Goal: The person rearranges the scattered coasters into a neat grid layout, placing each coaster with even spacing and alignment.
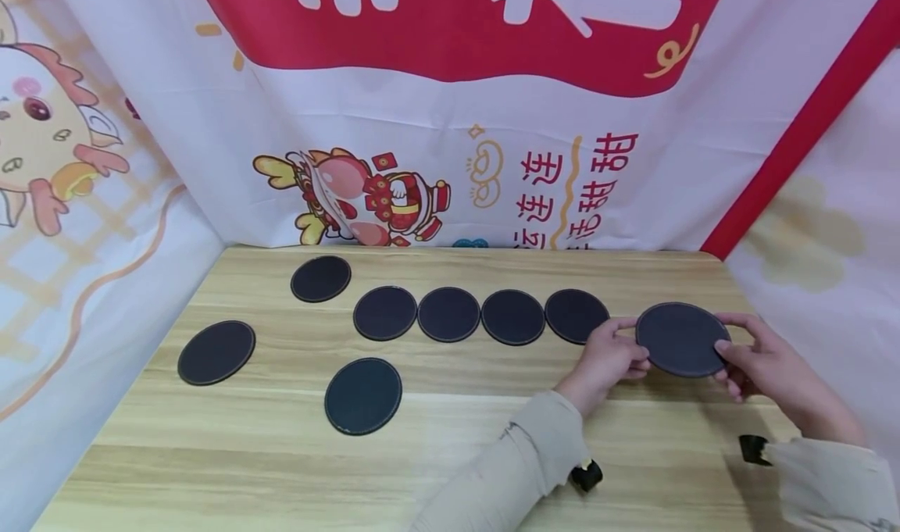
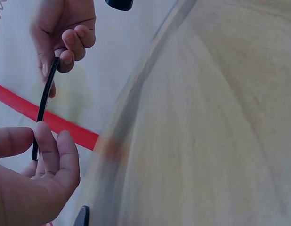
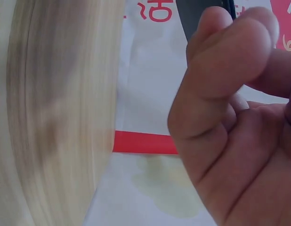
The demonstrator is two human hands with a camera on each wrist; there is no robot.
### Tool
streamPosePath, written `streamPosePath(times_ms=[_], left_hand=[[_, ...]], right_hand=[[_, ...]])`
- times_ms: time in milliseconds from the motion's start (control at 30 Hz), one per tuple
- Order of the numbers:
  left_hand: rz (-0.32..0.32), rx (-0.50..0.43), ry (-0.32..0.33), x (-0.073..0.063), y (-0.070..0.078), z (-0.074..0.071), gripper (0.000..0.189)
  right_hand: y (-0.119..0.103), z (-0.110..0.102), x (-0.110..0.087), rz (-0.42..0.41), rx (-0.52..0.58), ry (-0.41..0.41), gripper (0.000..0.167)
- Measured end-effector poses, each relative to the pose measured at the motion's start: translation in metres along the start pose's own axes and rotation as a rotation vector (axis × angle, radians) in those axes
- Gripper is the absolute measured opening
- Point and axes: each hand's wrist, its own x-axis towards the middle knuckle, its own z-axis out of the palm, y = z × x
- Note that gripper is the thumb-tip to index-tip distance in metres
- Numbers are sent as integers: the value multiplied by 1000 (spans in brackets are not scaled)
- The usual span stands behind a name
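A round black coaster [image 1: 682, 340] with stitched edging is held above the right side of the table between two hands. My left hand [image 1: 610, 360] pinches its left edge, and my right hand [image 1: 762, 360] grips the opposite edge with the thumb on top. Seen edge-on in the left wrist view, the coaster [image 2: 45, 101] is a thin dark strip raised off the tabletop. Only a dark part of the coaster [image 3: 195, 19] shows behind the right fingers [image 3: 230, 56] in the right wrist view. Just left of my left hand lies another coaster [image 1: 576, 315], flat on the wood.
Three coasters, a first [image 1: 385, 313], a second [image 1: 449, 314] and a third [image 1: 513, 317], continue that row leftward. Others lie at the back left [image 1: 320, 279], far left [image 1: 216, 352] and front middle [image 1: 363, 396]. A printed cloth [image 1: 422, 110] hangs behind the wooden table [image 1: 232, 462].
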Motion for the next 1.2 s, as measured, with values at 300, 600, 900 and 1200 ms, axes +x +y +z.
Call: streamPosePath(times_ms=[300,600,900,1200], left_hand=[[15,10,-42,-3,7,-3,47],[41,19,-41,-5,14,-6,45],[60,56,-131,-3,23,-18,48],[90,125,-170,-6,43,-30,52]], right_hand=[[-8,2,-1,1,-28,1,50],[-17,7,-2,-10,-21,-16,54],[-15,8,-1,-63,53,-50,54],[-19,22,-1,-103,125,-16,53]])
